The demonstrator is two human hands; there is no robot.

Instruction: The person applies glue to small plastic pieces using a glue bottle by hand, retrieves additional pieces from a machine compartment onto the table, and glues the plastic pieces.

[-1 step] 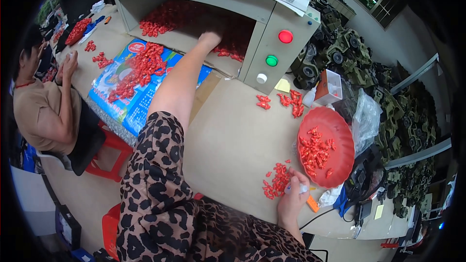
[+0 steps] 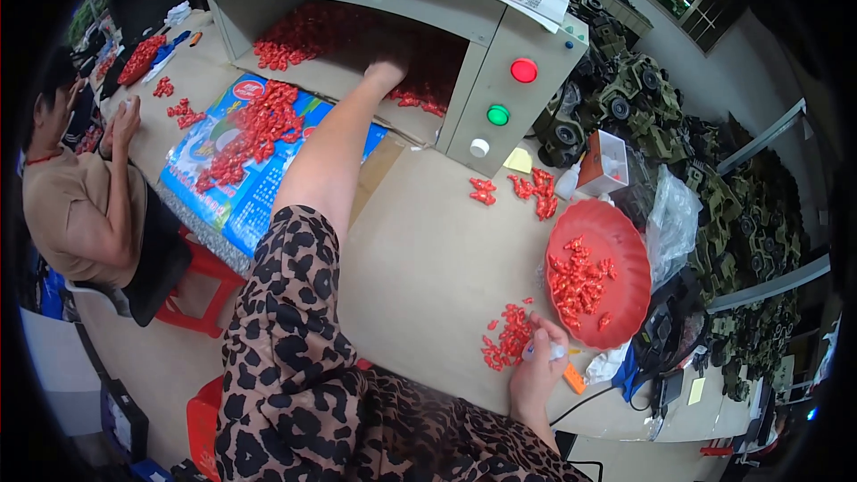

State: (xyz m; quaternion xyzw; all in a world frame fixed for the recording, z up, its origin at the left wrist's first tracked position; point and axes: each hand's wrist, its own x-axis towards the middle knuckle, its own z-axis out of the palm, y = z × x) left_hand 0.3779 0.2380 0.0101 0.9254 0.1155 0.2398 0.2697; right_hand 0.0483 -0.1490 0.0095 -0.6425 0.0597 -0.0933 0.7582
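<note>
My left hand (image 2: 386, 70) reaches into the dark opening of a grey metal cabinet (image 2: 461, 129); its fingers are lost in shadow. Around it inside lie many small glossy red plastic pieces (image 2: 290, 43). Low on the right, the fingers of my right hand (image 2: 537, 366) are closed round a small white bottle (image 2: 555, 351), partly hidden by them. A heap of tiny red parts (image 2: 511, 336) lies on the table just left of that hand. Beyond it stands a red scalloped bowl (image 2: 625, 254) with more red pieces (image 2: 580, 281) in it.
Red pieces (image 2: 259, 129) cover a blue printed sheet (image 2: 201, 170) on the left. Another person (image 2: 80, 205) sits at the left table edge. A small box (image 2: 603, 163) and a clear plastic bag (image 2: 676, 223) stand near the bowl; green toy vehicles (image 2: 625, 103) are piled behind.
</note>
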